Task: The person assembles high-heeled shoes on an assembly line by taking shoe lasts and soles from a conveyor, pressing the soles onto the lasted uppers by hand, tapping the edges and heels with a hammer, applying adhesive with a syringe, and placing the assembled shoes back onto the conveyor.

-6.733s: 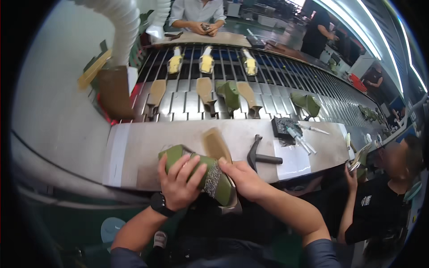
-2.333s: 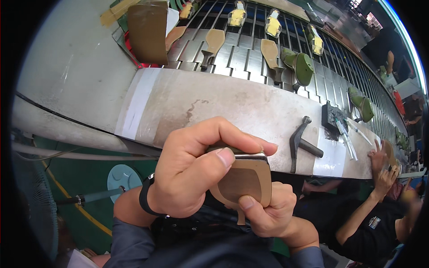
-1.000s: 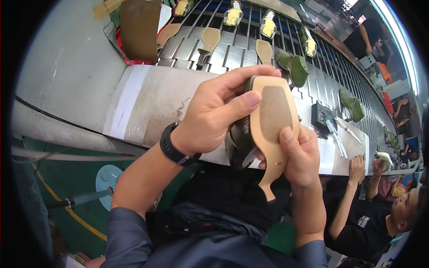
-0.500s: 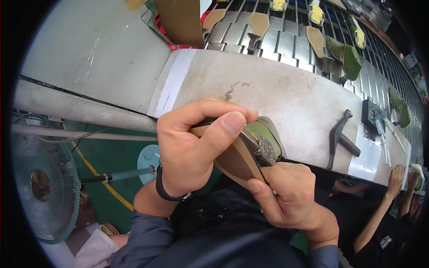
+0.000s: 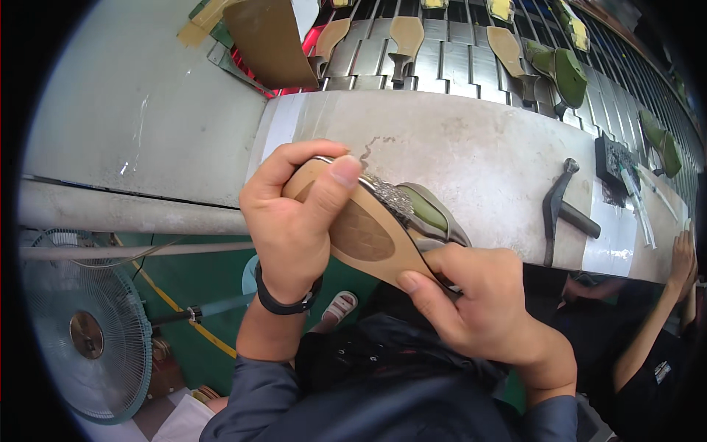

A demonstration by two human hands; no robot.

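Observation:
Between my hands is a shoe with its tan sole (image 5: pixel 409 267) tilted up toward me and a darker oval patch on its forepart. A glittery upper (image 5: pixel 392 197) shows along its far edge, and behind that a green shoe last (image 5: pixel 423 211). My left hand (image 5: pixel 294 210) wraps the wide toe end, thumb pressed on the sole's edge. Closed round the narrower part is my right hand (image 5: pixel 479 302), its thumb on the sole and its fingers partly hidden underneath. The shoe is held above the near edge of the pale worktable (image 5: pixel 456 140).
A hammer (image 5: pixel 561 214) lies on the table to the right, near a black block (image 5: pixel 615 163) and syringe-like tubes (image 5: pixel 639 210). Behind runs a slatted metal conveyor (image 5: pixel 458 65) with tan soles (image 5: pixel 406 35) and green lasts (image 5: pixel 568 77). A fan (image 5: pixel 88 335) stands left; another person's hand (image 5: pixel 683 259) is far right.
The shoe has turned so more of its sole faces me, and its toe end has moved left with my left hand. The left thumb now lies nearer the toe. The whole view has shifted slightly.

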